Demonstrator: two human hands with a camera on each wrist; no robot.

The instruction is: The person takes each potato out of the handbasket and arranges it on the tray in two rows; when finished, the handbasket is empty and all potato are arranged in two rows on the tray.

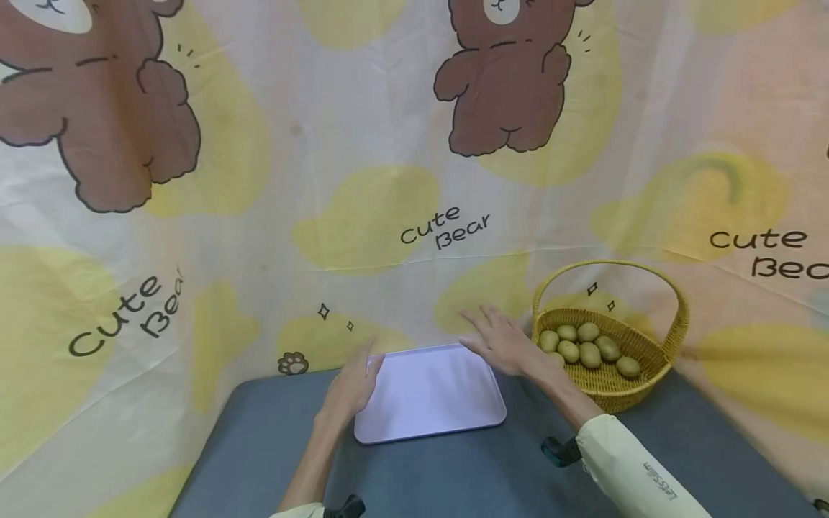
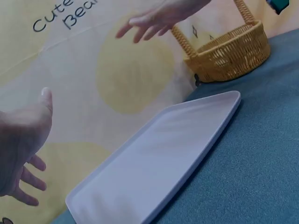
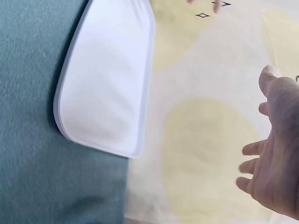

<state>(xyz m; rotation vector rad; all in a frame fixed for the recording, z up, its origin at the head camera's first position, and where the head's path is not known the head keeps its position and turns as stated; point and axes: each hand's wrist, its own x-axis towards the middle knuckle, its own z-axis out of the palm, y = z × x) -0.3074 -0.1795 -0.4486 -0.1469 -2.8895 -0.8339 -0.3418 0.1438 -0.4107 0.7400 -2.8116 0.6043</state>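
Observation:
A pale lilac rectangular tray [image 1: 430, 396] lies flat on the grey-blue table. My left hand [image 1: 352, 385] hovers at the tray's left edge, fingers extended and thumb apart, holding nothing. Above the tray's far right corner is my right hand [image 1: 504, 344], its fingers spread and likewise bare of any object. In the left wrist view the left hand [image 2: 21, 144] appears clear of the tray [image 2: 154, 158]. The right wrist view has the right hand [image 3: 278, 144] off to one side of the tray [image 3: 105, 79], with a gap between them.
To the right stands a yellow woven basket [image 1: 622, 396] with a tall arched handle, close by the right forearm. Several round greenish-brown fruits or potatoes [image 1: 589, 354] lie inside it. A bear-printed cloth [image 1: 363, 216] hangs behind the table [image 1: 259, 446].

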